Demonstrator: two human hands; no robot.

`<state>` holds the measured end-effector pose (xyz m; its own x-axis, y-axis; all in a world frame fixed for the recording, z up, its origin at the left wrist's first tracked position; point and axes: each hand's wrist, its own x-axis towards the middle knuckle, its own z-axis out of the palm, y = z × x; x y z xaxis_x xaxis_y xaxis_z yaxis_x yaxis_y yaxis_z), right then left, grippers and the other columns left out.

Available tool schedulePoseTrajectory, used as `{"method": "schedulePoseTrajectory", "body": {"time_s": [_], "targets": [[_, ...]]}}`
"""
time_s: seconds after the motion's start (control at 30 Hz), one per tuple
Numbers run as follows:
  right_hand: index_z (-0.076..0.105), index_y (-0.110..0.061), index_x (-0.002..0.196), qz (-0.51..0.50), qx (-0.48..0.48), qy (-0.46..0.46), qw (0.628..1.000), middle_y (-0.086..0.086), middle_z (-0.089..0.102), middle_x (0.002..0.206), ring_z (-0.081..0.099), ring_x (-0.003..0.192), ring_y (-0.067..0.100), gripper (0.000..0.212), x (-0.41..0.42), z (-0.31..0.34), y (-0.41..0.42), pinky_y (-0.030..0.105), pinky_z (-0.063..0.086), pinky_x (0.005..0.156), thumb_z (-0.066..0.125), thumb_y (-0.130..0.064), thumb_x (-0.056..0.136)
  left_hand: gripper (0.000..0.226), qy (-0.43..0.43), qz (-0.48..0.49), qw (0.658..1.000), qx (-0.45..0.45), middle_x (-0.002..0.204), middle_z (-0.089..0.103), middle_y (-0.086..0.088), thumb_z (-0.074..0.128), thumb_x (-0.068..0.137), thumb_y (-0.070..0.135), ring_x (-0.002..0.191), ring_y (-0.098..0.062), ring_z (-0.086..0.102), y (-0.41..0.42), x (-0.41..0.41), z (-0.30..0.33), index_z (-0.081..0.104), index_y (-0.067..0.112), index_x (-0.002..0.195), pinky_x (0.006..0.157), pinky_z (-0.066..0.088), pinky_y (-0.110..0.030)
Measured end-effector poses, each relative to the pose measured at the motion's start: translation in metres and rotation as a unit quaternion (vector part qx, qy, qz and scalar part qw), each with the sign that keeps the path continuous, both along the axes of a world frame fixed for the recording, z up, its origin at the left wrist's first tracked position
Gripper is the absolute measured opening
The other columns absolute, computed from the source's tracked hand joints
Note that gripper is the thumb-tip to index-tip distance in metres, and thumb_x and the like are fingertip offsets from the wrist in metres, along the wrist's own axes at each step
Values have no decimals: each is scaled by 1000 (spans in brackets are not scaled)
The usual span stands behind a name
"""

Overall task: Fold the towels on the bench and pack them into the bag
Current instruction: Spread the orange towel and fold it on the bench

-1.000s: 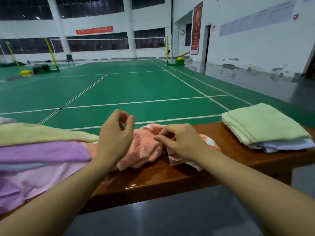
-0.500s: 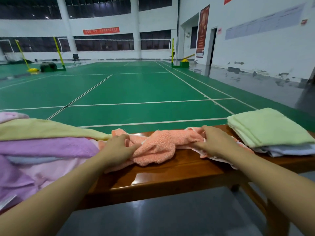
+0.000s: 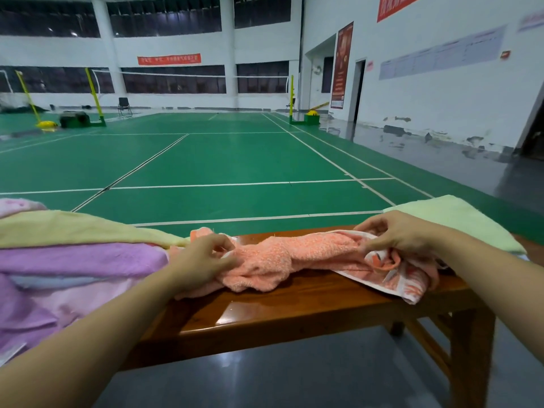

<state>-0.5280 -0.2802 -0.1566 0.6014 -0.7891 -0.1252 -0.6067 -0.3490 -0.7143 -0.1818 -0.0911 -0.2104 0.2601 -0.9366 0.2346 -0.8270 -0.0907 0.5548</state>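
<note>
A crumpled orange towel (image 3: 270, 260) lies stretched lengthwise across the middle of the brown wooden worktop (image 3: 294, 310), bunched into a rope-like roll. The left hand (image 3: 203, 260) sits at the towel's left end, its grip pinching the cloth between thumb and curled fingers. The right hand (image 3: 394, 234) is at the towel's right end, its grip likewise closed on a fold of the fabric, fingers bent down over it. Below that hand the towel's white-and-orange patterned end (image 3: 397, 282) spills over the worktop's near edge.

Left of the orange towel a loose heap of towels covers the worktop's left part: a yellow towel (image 3: 73, 231) on top, a purple towel (image 3: 82, 260) under it, then a strip of pale blue and a pink towel (image 3: 73, 304) hanging toward the floor. The heap touches the orange towel's left end. Right of the orange towel, behind the right wrist, lies a folded light-green towel (image 3: 459, 219), flat and neat; what lies beneath it is mostly hidden by the arm.

Beyond the worktop spreads a green court (image 3: 220, 160) with white lines and a net between yellow posts.
</note>
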Motion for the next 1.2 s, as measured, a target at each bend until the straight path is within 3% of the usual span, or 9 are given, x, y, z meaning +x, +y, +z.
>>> {"method": "schedulePoseTrajectory", "body": {"time_s": [0.27,0.43,0.53,0.67,0.77,0.9,1.03,1.13,1.2], "targets": [[80,-19,83,-132,-131,-14,983,-1,76,78,69,72,22,22,-2,25,-7,29,50,62,86,-38,75,23,60,130,985,-94,70,70,6,84,79,44,66,-14,62,-6,27,44,75,22,79,64,48,-31],[72,-1,87,-232,-11,-80,969,12,52,64,23,38,12,18,9,51,-31,19,24,38,75,-18,91,27,123,130,980,-86,74,68,-4,83,81,37,61,-15,53,-5,34,80,75,11,82,46,45,-23],[56,0,70,-254,69,-138,955,11,51,57,40,43,16,31,19,72,-37,28,57,52,62,-9,100,29,312,108,937,-116,96,64,-18,77,88,22,78,-18,61,-6,30,97,70,-5,98,49,57,-24],[51,8,86,-271,162,-314,895,15,51,106,62,67,18,19,35,102,-24,21,56,49,43,7,103,29,467,99,867,-139,109,59,-18,64,99,20,94,-26,63,-11,12,118,63,-8,109,62,63,-43],[49,6,87,-283,222,-392,847,14,47,98,66,45,18,24,44,113,-20,19,57,57,32,10,104,26,433,106,883,-148,96,57,-17,59,102,30,88,-27,58,-16,2,128,62,4,98,81,60,-49],[45,-1,88,-356,184,-484,778,9,37,87,45,54,14,30,52,114,-25,28,59,79,25,19,98,38,308,126,923,-194,60,40,-1,57,101,41,57,-19,40,-20,-3,134,48,18,72,63,40,-41],[45,-10,78,-410,41,-358,838,5,45,73,45,57,19,22,55,107,-16,30,53,47,41,6,92,32,180,182,942,-218,80,51,-1,53,102,44,73,-20,47,-20,-7,139,53,12,94,67,35,-33],[60,-14,83,-367,-216,-163,890,6,59,80,55,77,29,24,50,102,-8,40,49,76,51,-24,103,37,137,204,942,-229,106,56,-10,51,103,42,93,-25,52,-15,-2,144,52,7,113,79,37,-34],[60,-15,88,-325,-284,-139,891,3,58,81,54,80,27,27,43,98,-2,38,43,78,47,-30,106,37,108,206,945,-228,113,55,-13,52,102,43,100,-29,53,-11,5,147,51,7,113,85,41,-38]]}}
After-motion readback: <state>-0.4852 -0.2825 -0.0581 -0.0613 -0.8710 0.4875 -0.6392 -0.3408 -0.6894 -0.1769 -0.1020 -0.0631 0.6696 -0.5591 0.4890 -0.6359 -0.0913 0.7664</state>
